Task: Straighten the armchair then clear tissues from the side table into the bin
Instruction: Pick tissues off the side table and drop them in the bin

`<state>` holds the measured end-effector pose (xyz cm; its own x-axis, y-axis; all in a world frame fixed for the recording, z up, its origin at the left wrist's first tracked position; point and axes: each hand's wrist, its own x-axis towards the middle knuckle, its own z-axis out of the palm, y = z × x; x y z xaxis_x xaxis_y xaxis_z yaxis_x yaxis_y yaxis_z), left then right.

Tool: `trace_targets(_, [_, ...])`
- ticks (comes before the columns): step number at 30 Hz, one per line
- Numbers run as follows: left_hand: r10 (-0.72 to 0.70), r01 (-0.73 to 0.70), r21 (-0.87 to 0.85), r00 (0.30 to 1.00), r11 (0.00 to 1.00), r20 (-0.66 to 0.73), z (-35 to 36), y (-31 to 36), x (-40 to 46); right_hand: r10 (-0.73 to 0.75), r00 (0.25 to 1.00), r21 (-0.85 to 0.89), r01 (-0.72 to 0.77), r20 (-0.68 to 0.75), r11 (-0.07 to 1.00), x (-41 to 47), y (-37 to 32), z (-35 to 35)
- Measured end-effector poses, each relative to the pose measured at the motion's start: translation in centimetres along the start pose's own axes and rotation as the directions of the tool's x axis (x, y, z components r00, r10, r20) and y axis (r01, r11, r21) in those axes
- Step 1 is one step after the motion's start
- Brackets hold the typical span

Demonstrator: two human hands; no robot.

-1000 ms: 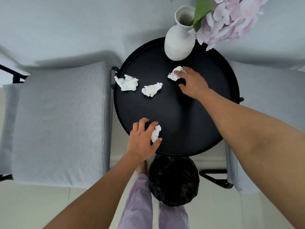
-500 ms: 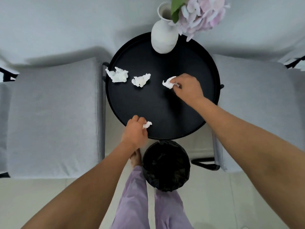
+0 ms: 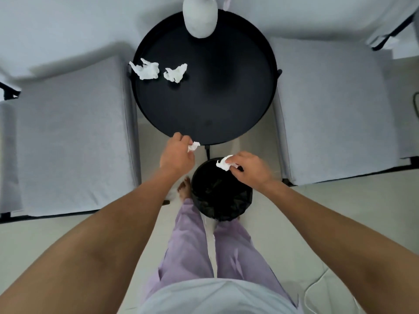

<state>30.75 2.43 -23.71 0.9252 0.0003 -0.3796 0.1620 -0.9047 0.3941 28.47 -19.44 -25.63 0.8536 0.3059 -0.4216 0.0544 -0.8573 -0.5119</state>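
My left hand point(image 3: 175, 152) grips a small crumpled tissue point(image 3: 193, 146) just off the near rim of the round black side table point(image 3: 226, 105), left of the bin. Over the open mouth of the black-lined bin point(image 3: 221, 193) my right hand point(image 3: 248, 169) pinches another crumpled tissue point(image 3: 223, 163). Two more white tissues lie on the table's far left: a larger tissue point(image 3: 145, 69) by the rim and a smaller tissue point(image 3: 176, 72) beside it. A grey armchair point(image 3: 70, 137) stands left of the table.
A white vase point(image 3: 200, 17) stands at the table's far edge. A second grey armchair point(image 3: 335, 109) flanks the table on the right. My legs in lilac trousers point(image 3: 197, 245) and a bare foot point(image 3: 183, 189) are beside the bin on the pale floor.
Both hands lifted a tissue off the table and drew back toward me; the right one now hangs over the bin, the left one is at the table's near rim. The view has tilted downward.
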Motion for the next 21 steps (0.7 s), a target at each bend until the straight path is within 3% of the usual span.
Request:
trace_targets(9, [-0.011,0.011,0.006,0.999,1.000,0.047,4.2,-0.3,-3.8,-0.010,0.980,-0.163,0.043,0.200,0.986,-2.2,2.0,2.5])
trace_targets(16, [-0.030,0.029,0.010,0.996,1.000,0.085,6.3,0.2,-4.9,-0.094,0.991,-0.207,0.072,-0.096,0.976,0.5,0.7,0.1])
trace_targets(21, [-0.048,0.043,0.031,0.981,0.999,0.190,7.3,0.8,-5.3,-0.036,0.999,-0.328,0.028,-0.018,0.944,2.4,0.7,-0.3])
